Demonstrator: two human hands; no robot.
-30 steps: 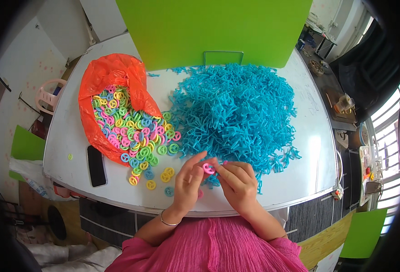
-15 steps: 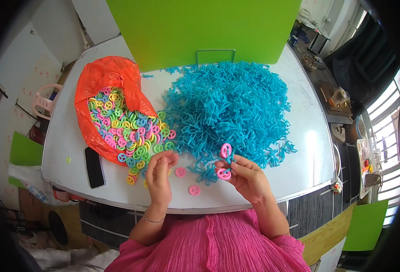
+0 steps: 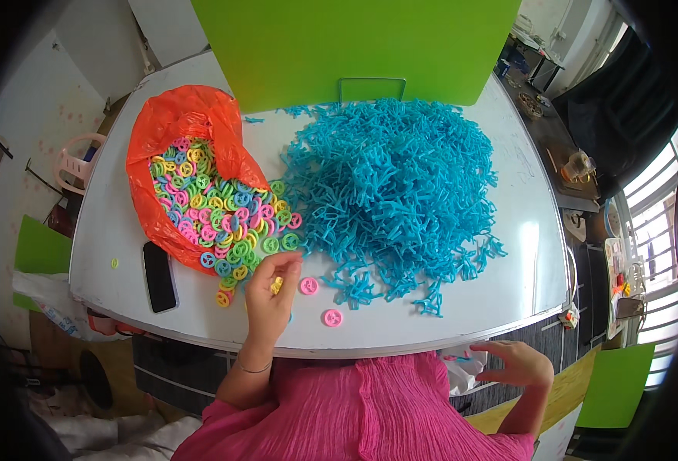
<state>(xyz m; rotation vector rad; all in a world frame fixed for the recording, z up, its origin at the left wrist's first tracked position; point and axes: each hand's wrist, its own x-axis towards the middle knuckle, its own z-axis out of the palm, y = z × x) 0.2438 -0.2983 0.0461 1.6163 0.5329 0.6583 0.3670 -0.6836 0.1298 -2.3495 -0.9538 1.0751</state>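
Note:
My left hand (image 3: 271, 296) is raised at the near edge of the wheel pile, its fingers curled toward the thumb. A yellow plastic wheel (image 3: 277, 284) shows in the gap of that hand; whether it is gripped or lies behind is unclear. Two pink plastic wheels (image 3: 309, 286) lie apart on the table to its right. Off the table's near right edge, my right hand (image 3: 517, 363) is open, fingers stretched out and holding nothing. Beside its fingertips is a white bag (image 3: 464, 376), with small pink and blue pieces (image 3: 457, 357) at its top.
A red plastic bag (image 3: 145, 184) spills multicoloured wheels (image 3: 216, 203) on the left. A large heap of blue plastic pieces (image 3: 400, 184) covers the middle of the white table (image 3: 535, 284). A black phone (image 3: 159, 276) lies at left; a green board (image 3: 347, 46) stands behind.
My right hand has moved from the table down and right past its edge, and has let go of the two pink wheels and blue piece. My left hand's fingers are more curled.

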